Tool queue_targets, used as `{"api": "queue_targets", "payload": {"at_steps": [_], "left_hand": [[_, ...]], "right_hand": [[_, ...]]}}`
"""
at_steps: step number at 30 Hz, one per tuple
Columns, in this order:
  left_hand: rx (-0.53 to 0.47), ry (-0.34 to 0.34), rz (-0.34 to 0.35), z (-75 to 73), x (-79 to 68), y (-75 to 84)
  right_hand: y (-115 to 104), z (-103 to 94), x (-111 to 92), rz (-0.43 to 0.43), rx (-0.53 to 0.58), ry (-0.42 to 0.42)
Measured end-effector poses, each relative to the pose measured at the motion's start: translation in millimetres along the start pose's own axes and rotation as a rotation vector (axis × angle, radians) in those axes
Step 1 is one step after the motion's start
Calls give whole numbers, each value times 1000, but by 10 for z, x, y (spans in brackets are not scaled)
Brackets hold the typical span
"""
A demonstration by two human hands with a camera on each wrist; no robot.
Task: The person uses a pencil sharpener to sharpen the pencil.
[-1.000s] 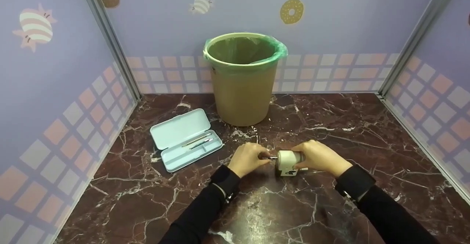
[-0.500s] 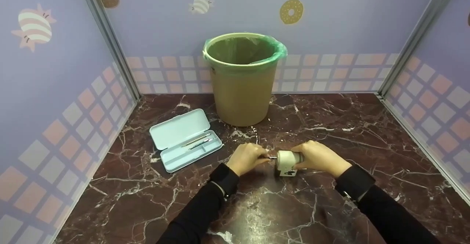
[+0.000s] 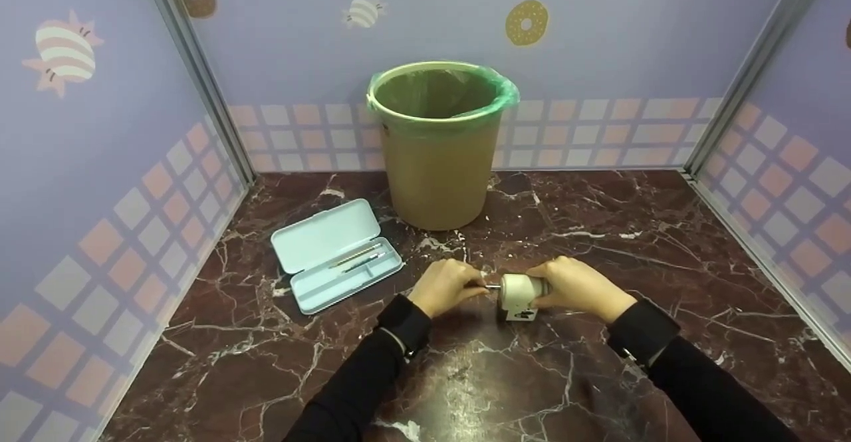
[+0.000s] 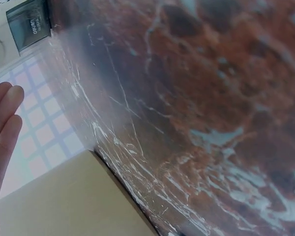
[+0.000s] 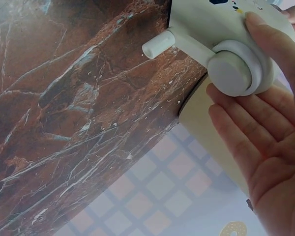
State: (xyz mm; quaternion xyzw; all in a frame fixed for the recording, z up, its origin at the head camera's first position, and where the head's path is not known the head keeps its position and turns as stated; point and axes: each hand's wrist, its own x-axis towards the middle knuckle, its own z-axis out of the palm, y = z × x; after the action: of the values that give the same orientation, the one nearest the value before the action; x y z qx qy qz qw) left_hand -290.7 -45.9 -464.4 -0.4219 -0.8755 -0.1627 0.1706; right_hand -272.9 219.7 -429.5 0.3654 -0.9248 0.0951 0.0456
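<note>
While the left hand pinches a slim rod that reaches the sharpener, the right hand grips that machine's body, thumb opposite fingers. Sharpener: cream, white crank, upright, well in from the counter's right edge. Pencil case: pale blue, lid open, slim writing tools inside, toward the left edge. Bin: tan, green liner, near the far edge. Counter: dark red, pale-veined. Back wall: lilac, pastel checks below.
</note>
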Motion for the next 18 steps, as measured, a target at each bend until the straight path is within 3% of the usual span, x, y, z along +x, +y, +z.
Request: {"api": "queue_targets", "payload": {"at_steps": [18], "left_hand": [[1, 23, 27, -26, -41, -16]], "right_hand": [[-6, -4, 1, -12, -18, -5]]}}
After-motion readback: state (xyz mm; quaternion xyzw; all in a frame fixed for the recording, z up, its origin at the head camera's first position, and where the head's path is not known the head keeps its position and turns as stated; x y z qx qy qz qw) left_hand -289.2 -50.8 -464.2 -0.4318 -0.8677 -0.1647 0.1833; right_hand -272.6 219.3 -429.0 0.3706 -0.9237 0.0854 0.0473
